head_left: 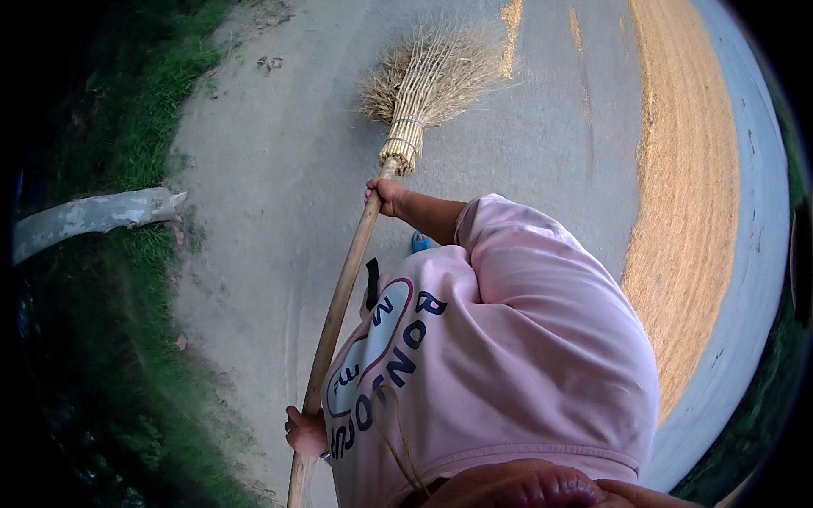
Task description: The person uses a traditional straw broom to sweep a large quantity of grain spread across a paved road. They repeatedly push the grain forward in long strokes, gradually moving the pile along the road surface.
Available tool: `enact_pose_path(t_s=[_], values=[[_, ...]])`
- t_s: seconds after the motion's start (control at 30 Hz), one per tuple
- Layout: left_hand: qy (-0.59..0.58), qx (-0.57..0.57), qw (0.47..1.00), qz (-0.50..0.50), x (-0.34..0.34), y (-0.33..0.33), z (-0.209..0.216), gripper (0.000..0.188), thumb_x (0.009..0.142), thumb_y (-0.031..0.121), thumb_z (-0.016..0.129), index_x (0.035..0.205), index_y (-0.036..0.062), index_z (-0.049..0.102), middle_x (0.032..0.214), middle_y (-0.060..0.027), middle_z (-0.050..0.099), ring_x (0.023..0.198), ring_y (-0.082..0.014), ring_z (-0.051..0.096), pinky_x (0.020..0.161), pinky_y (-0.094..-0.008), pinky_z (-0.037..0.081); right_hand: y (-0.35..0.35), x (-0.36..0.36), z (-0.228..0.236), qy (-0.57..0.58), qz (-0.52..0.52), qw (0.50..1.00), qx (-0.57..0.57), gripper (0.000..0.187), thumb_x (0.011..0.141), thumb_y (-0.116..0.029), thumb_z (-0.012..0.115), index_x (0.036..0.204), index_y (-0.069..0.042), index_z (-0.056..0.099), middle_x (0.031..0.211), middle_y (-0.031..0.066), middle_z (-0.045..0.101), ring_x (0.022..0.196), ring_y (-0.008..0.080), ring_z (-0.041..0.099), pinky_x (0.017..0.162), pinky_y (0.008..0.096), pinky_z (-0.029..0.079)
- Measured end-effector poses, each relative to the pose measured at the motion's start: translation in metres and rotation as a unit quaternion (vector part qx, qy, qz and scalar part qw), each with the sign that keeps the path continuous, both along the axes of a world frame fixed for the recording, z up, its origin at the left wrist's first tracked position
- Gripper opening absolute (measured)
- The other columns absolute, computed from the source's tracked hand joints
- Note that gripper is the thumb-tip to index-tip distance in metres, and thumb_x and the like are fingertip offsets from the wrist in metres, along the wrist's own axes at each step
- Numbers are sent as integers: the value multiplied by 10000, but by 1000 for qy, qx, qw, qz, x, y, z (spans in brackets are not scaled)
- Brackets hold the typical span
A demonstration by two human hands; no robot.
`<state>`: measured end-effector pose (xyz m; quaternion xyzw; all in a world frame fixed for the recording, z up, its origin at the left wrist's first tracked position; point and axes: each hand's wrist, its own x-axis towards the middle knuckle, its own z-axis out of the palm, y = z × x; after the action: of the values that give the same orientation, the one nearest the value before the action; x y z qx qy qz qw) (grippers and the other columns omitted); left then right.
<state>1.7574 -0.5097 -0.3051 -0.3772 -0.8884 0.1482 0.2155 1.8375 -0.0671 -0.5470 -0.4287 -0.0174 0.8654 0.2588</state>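
Observation:
A long twig broom (405,140) slants across the view, its brush of thin dry branches fanned out on the pavement ahead. Wire bands bind the twigs around the end of a smooth wooden handle (343,292). My right hand (389,196) is closed around the handle just below the bound twigs, with its arm reaching across in front of me. Lower and to the left, my left hand (306,432) grips the same handle beside my pink shirt (542,339). The handle's near end runs out of the picture at the bottom.
A wide band of golden grain (686,195) lies along the grey pavement (550,144) on the right. Thinner grain streaks (511,34) lie near the brush. Green grass (144,288) and a pale tree trunk (102,213) border the left. A blue sandal (421,243) shows below my right forearm.

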Motion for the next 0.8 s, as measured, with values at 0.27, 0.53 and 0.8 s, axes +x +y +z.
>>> enact_pose_path(t_s=[0.27,0.53,0.8], values=[[95,-42,992,-67,403,379,87,277,560,279,604,713,124,434,528,-52,460,488,-257,493,458,-371,387,324,427,20,51,-37,997,-43,48,788,-66,449,763,-36,421,606,78,459,550,211,482,558,341,457],[106,-82,955,-266,1082,782,78,182,611,273,609,618,134,492,525,-30,486,450,-236,490,418,-341,389,606,1280,-8,119,-257,959,-35,55,797,-72,448,804,-31,411,645,78,465,579,196,501,576,345,472],[-65,-192,849,-488,1640,938,178,174,593,208,583,680,136,452,582,-4,473,560,-195,506,494,-323,395,537,1962,87,15,-535,837,-109,70,787,-88,446,754,-52,395,579,58,424,519,198,437,525,337,447]])
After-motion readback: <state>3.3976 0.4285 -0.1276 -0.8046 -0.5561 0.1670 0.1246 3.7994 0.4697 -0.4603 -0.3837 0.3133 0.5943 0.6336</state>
